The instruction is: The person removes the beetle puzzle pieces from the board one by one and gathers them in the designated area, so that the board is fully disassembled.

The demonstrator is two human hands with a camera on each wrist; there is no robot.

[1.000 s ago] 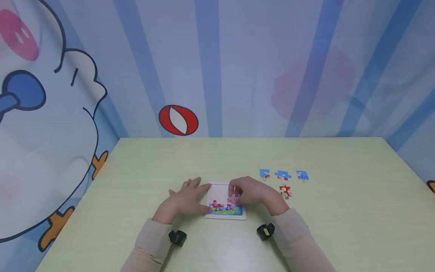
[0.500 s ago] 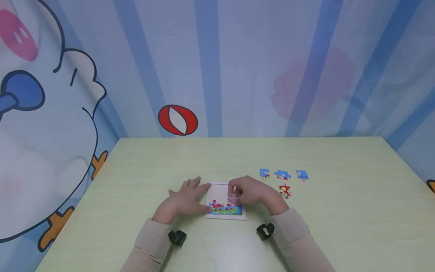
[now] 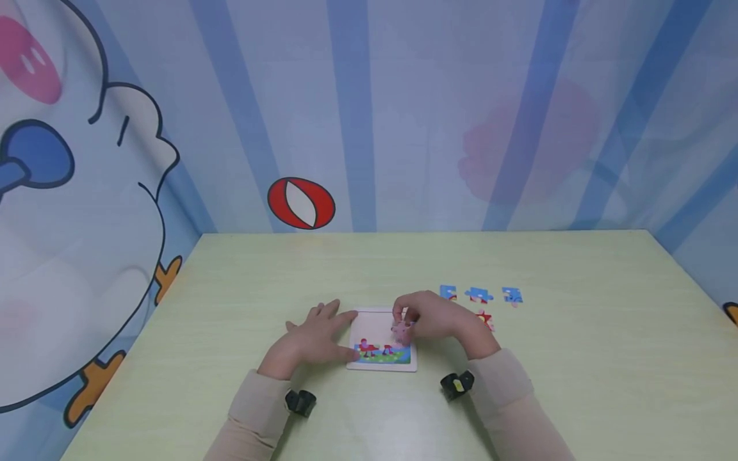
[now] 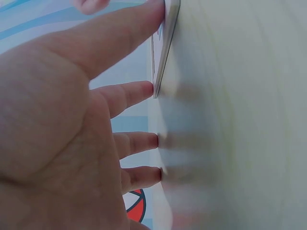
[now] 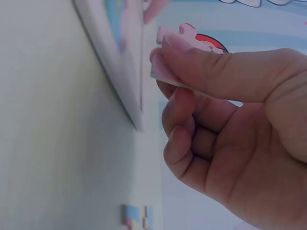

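A white-framed jigsaw tray (image 3: 369, 368) lies on the table, its bottom row filled with joined pieces showing a colourful ground scene (image 3: 383, 354). Spread fingers of my left hand (image 3: 314, 339) rest along the tray's left side; in the left wrist view the thumb (image 4: 129, 28) lies on its rim and the other fingertips touch down beside it. My right hand (image 3: 438, 317) pinches a pink puzzle piece (image 3: 401, 331) between thumb and fingers, tilted above the tray's right part. In the right wrist view that pink piece (image 5: 165, 69) is clear of the tray edge (image 5: 115, 72).
Loose blue puzzle pieces, one at the left (image 3: 448, 292), one in the middle (image 3: 479, 295) and one at the right (image 3: 512, 295), lie in a row behind my right hand. A red piece (image 3: 486, 319) is partly covered by the right wrist. A printed cloth (image 3: 426, 128) hangs behind the table.
My right hand has lifted the pink piece off the tray and moved slightly right and back. The left hand has stayed in place on the tray.
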